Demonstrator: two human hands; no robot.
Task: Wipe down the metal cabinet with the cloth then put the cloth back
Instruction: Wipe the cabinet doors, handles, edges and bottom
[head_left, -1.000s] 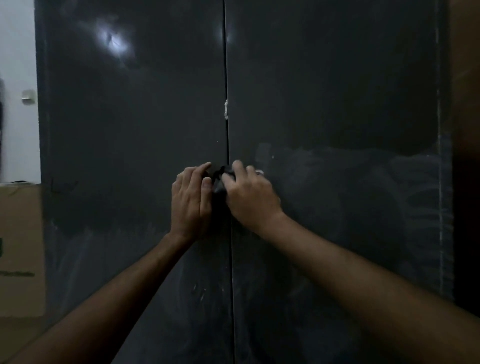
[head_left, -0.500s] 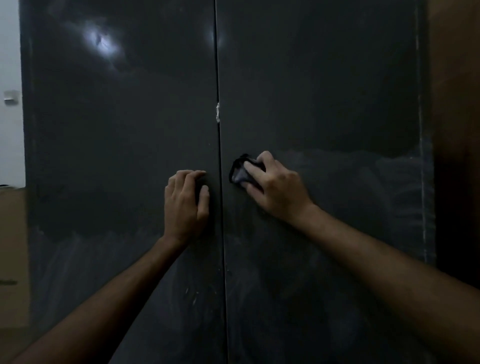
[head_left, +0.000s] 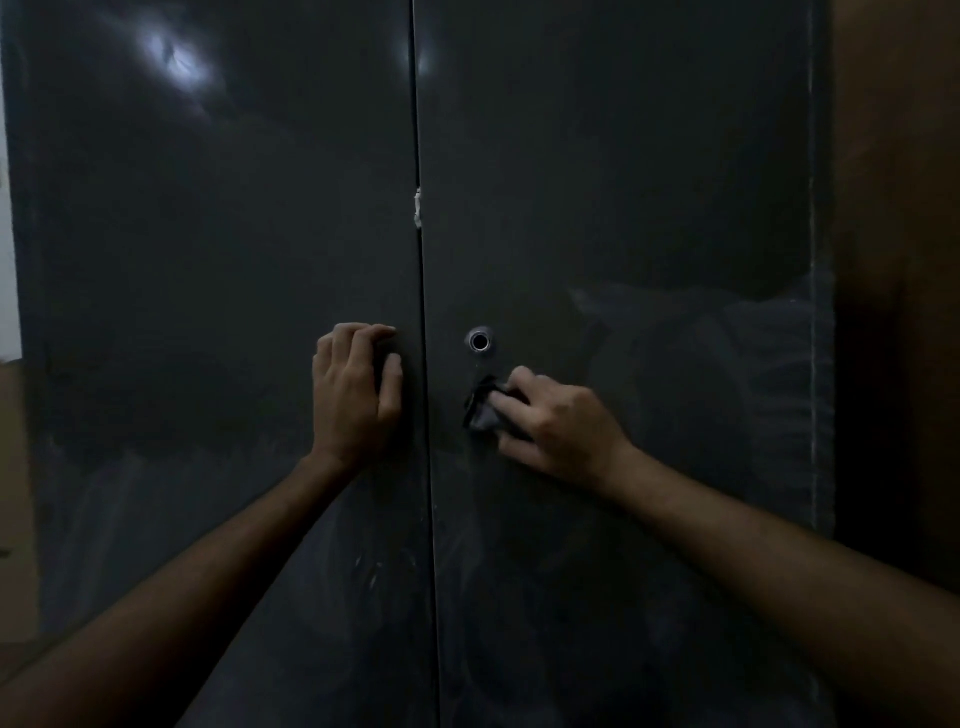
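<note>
Wiping looks under way: the right hand (head_left: 558, 421) bunches the dark cloth (head_left: 483, 408) in curled fingers against the right door of the metal cabinet (head_left: 623, 182), just below the round lock hole (head_left: 479, 341). The left hand (head_left: 358, 387) holds nothing, its bent fingertips bracing the left door. Next should come broader strokes over the streaked panel

The room is lying very dim, and the dark grey metal cabinet (head_left: 597, 156) is swallowing most detail. A soft, smeared glare is glowing on its upper left door. The far right edge is sinking into brown shadow, everything is looking grainy and slightly soft.
</note>
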